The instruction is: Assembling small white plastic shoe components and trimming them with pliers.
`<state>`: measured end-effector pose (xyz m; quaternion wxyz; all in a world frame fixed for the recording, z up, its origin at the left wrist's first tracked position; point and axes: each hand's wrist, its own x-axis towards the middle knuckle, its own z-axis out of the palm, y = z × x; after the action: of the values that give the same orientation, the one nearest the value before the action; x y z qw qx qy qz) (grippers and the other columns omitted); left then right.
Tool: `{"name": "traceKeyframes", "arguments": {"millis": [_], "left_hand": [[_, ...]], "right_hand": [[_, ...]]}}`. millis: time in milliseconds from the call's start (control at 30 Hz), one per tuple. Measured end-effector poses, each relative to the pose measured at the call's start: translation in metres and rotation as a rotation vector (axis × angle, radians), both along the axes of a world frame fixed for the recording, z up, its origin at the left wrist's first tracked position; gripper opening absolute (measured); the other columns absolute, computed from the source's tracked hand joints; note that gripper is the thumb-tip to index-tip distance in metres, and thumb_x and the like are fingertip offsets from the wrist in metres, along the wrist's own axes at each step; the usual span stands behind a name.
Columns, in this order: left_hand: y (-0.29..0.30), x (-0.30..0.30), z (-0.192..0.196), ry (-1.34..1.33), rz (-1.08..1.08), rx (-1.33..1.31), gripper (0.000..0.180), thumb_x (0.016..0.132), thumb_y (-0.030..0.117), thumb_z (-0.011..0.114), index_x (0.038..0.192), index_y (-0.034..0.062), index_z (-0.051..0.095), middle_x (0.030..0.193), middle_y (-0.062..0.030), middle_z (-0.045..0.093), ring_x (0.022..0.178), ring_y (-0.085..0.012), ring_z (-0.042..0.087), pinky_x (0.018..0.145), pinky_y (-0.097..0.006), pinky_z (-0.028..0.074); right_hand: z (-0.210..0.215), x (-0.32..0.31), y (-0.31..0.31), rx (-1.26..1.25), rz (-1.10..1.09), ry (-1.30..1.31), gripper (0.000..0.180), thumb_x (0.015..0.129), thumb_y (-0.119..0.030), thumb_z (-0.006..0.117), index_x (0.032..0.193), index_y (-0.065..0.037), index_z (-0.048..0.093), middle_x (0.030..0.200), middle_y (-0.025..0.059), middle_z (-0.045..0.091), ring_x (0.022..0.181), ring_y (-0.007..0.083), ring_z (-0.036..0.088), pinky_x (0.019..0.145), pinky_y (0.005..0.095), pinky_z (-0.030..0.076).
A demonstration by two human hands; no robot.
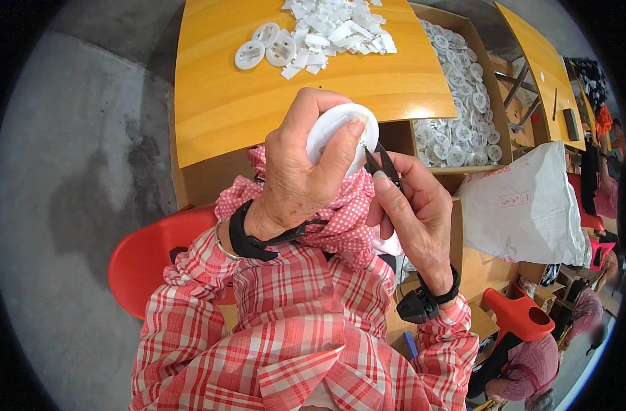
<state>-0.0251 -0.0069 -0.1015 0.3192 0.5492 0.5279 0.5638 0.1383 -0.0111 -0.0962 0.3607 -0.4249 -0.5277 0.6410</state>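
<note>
My left hand (299, 168) grips a round white plastic disc (337, 130) by its rim, thumb across its face, held up in front of my chest. My right hand (412, 212) pinches small black snips (381, 163), whose pointed blades touch the disc's right edge. Both wrists wear black straps. Under the hands lies a pink dotted cloth (340, 222) on my lap.
A yellow wooden table (230, 103) carries a pile of white plastic pieces (337, 31) and three round discs (266, 44). A cardboard box (494, 109) to the right holds several white discs. A white sack (525, 205), red stool (148, 257) and another person (525, 370) sit nearby.
</note>
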Motion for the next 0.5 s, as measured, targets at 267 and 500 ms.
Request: {"name": "traceKeyframes", "arguments": {"millis": [267,500], "left_hand": [[0.002,-0.001,-0.007,0.181,-0.005,0.249,0.018,0.089,0.012,0.062,0.102,0.0018,0.055,0.078,-0.0114,0.067,0.066,-0.0181,0.068,0.057,-0.029,0.053],[0.001,-0.001,-0.008,0.253,-0.018,0.290,0.016,0.089,0.011,0.061,0.101,0.0017,0.055,0.077,-0.0123,0.067,0.064,-0.0191,0.068,0.056,-0.029,0.053]], "right_hand": [[0.002,0.007,0.000,0.003,0.022,-0.015,0.027,0.096,-0.015,0.055,0.118,0.000,0.056,0.064,0.0001,0.058,0.048,0.0010,0.046,0.043,0.0161,0.033],[-0.019,0.009,0.003,0.210,0.008,-0.060,0.024,0.090,-0.006,0.059,0.114,-0.004,0.061,0.065,0.0035,0.060,0.052,0.0100,0.055,0.046,0.0231,0.039]]}}
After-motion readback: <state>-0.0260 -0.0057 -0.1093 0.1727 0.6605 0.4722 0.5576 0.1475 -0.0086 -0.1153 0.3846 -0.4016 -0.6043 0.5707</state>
